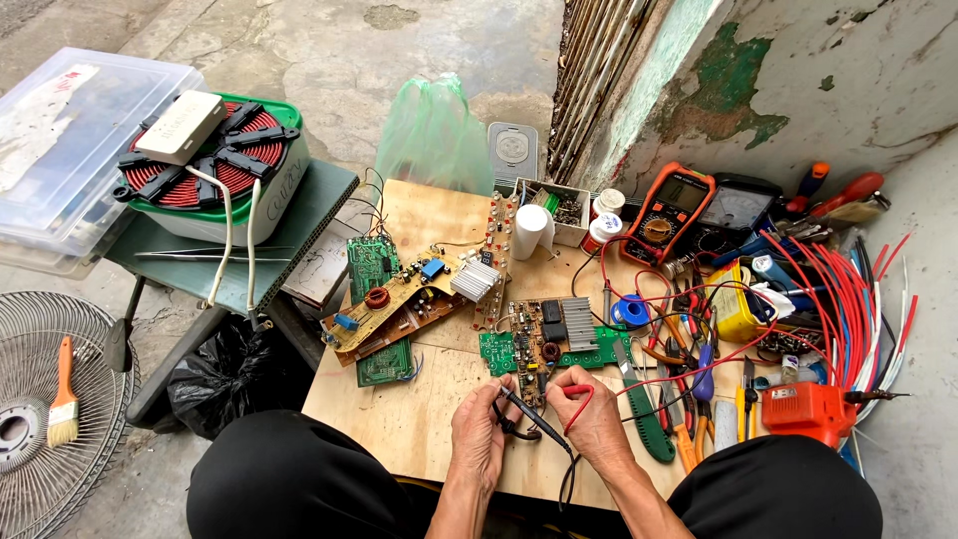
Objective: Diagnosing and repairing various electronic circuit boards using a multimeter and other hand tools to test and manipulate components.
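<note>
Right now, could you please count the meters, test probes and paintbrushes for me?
Meters: 2, an orange multimeter and a dark meter.
Test probes: 2, black in the left hand, red in the right hand.
Paintbrushes: 1.
Total: 5.

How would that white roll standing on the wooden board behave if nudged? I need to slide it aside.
The white roll stands upright on its end on the wooden board, taller than wide, so a push near the top would probably tip it. Being round, it would likely roll once down. It looks like paper or tape, so probably light.
</note>
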